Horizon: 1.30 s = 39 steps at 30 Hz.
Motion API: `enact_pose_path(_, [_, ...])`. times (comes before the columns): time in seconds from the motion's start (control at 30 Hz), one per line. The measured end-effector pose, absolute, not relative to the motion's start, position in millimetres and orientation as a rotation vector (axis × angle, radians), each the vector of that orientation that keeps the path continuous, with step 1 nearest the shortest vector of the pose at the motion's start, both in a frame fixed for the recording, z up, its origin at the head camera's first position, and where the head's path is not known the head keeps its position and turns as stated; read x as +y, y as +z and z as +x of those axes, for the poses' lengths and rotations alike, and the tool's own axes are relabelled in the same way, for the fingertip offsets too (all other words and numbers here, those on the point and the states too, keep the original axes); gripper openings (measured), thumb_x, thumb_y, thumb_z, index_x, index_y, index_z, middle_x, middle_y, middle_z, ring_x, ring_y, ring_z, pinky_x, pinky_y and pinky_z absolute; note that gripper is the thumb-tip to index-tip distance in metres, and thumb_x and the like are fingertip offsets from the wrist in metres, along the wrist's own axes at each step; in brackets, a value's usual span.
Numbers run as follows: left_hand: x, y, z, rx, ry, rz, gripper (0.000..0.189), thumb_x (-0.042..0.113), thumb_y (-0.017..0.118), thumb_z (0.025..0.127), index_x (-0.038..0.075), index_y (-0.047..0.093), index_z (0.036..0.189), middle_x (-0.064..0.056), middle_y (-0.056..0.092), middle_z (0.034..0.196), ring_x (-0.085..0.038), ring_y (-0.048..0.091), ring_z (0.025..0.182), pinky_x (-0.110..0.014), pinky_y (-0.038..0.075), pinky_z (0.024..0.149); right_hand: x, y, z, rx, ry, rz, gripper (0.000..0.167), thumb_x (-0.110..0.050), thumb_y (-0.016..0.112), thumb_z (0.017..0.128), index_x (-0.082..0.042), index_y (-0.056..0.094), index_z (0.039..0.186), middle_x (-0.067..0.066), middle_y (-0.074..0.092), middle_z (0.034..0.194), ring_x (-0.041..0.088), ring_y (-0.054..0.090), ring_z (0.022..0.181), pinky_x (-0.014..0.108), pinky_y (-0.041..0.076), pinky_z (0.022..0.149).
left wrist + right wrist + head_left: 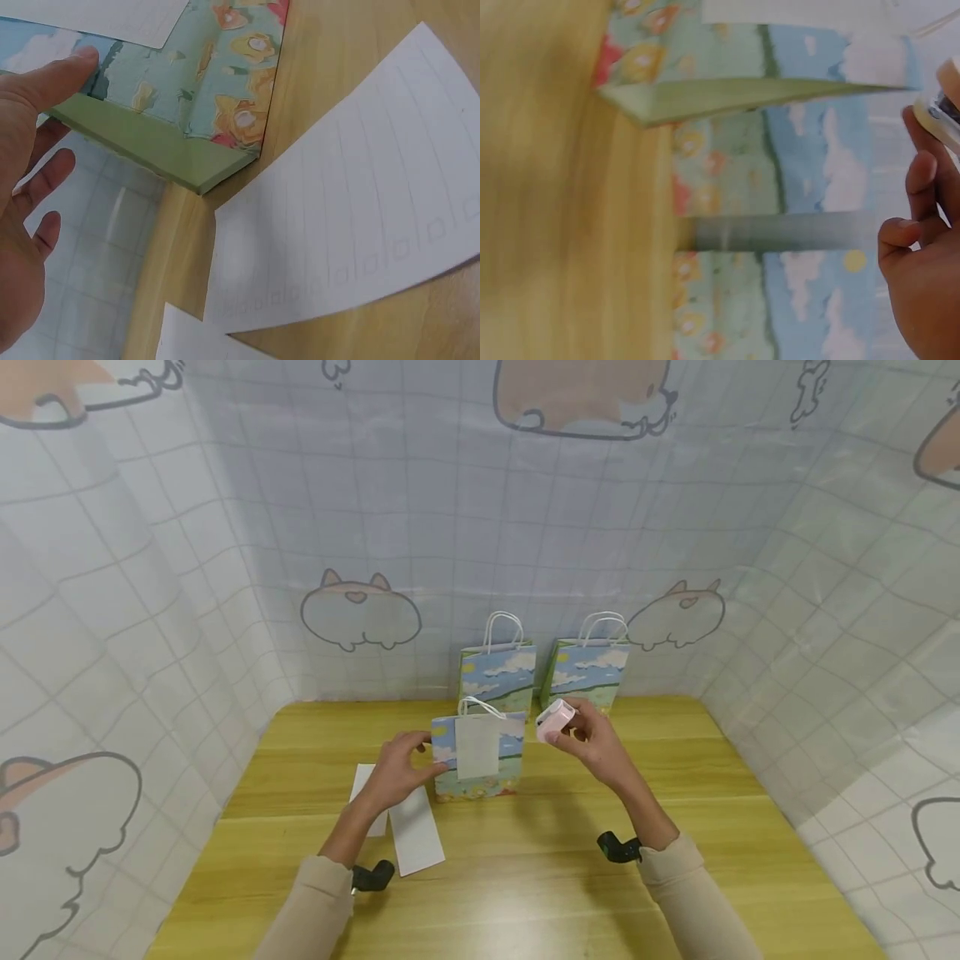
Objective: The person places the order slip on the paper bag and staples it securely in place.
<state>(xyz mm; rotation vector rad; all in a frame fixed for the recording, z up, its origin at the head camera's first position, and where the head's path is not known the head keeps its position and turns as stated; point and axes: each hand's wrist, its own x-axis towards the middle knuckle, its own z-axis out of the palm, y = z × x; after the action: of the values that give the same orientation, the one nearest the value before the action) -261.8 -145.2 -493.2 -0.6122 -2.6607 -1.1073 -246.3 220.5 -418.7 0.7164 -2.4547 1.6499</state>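
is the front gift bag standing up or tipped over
Upright: the front gift bag stands base-down on the table, its white handles at the top, with the left hand at its side edge.

A yellowish wood-grain desk (510,893) carries three upright patterned paper bags: a front bag (512,756), a rear left bag (498,671) and a rear right bag (592,666). Left of the front bag, two white sheets (416,839) lie flat.

The bag (512,756) stands upright, printed with blue sky, clouds, green field and flowers, its side (150,146) plain green. Its white handles (489,707) flop forward over a blank-looking white sheet (477,748) lying against its front. The small pale-pink device (555,720) is held aloft, tilted, just right of the bag.
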Motion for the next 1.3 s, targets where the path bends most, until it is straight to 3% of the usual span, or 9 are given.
enact_pose_path(0.2, [-153.6, -492.2, -263.6, -2.645, -1.092, -0.599, 0.059, 0.041, 0.078, 0.089, 0.007, 0.061, 0.134, -0.009, 0.066, 0.120, -0.029, 0.058, 0.106, -0.060, 0.039, 0.097, 234.4, -448.1, -243.6, -2.737, 1.620, 0.682, 0.057, -0.031, 0.071, 0.096, -0.014, 0.048, 0.145, 0.010, 0.067, 0.109, 0.026, 0.065, 0.095, 0.041, 0.054, 0.075])
enact_pose_path(0.37, [-159.9, -495.3, -265.6, -2.635, -1.068, -0.573, 0.059, 0.040, 0.078, 0.088, 0.005, 0.062, 0.132, -0.010, 0.066, 0.121, -0.029, 0.060, 0.106, -0.055, 0.045, 0.091, 242.8, -479.6, -242.9, -2.888, 1.580, 0.675, 0.058, -0.032, 0.073, 0.094, -0.010, 0.051, 0.142, 0.009, 0.068, 0.105, 0.024, 0.065, 0.093, 0.046, 0.053, 0.075])
enact_pose_path(0.57, [-167.0, -498.8, -268.2, -2.589, -1.046, -0.554, 0.051, 0.038, 0.080, 0.087, 0.008, 0.065, 0.125, -0.009, 0.067, 0.116, -0.028, 0.060, 0.102, -0.055, 0.040, 0.089, 249.3, -500.0, -240.2, -2.942, 1.619, 0.677, 0.064, -0.028, 0.075, 0.092, 0.000, 0.048, 0.143, 0.009, 0.070, 0.098, 0.025, 0.066, 0.089, 0.041, 0.050, 0.073])
enact_pose_path(0.73, [-172.0, -497.9, -268.5, -2.562, -1.054, -0.512, 0.050, 0.035, 0.080, 0.087, 0.008, 0.066, 0.126, -0.010, 0.067, 0.114, -0.029, 0.060, 0.101, -0.054, 0.039, 0.089, 252.2, -509.6, -238.3, -2.988, 1.600, 0.727, 0.059, -0.026, 0.074, 0.092, 0.000, 0.051, 0.139, 0.008, 0.071, 0.098, 0.020, 0.066, 0.086, 0.033, 0.050, 0.070])
enact_pose_path(1.0, [-177.3, -499.6, -270.9, -2.557, -1.063, -0.411, 0.051, 0.033, 0.081, 0.087, 0.008, 0.065, 0.128, -0.013, 0.068, 0.119, -0.031, 0.060, 0.101, -0.052, 0.041, 0.089, 256.2, -517.5, -238.6, -3.020, 1.623, 0.755, 0.052, -0.025, 0.073, 0.093, 0.001, 0.054, 0.134, 0.009, 0.066, 0.105, 0.023, 0.063, 0.093, 0.035, 0.050, 0.074])
enact_pose_path(1.3, [-181.9, -498.1, -269.5, -2.558, -1.038, -0.347, 0.055, 0.031, 0.081, 0.087, 0.008, 0.060, 0.133, -0.013, 0.067, 0.122, -0.030, 0.059, 0.101, -0.056, 0.034, 0.090, 262.9, -524.8, -243.7, -3.005, 1.607, 0.726, 0.047, -0.027, 0.070, 0.095, -0.002, 0.056, 0.131, 0.009, 0.062, 0.107, 0.025, 0.058, 0.094, 0.035, 0.048, 0.079])
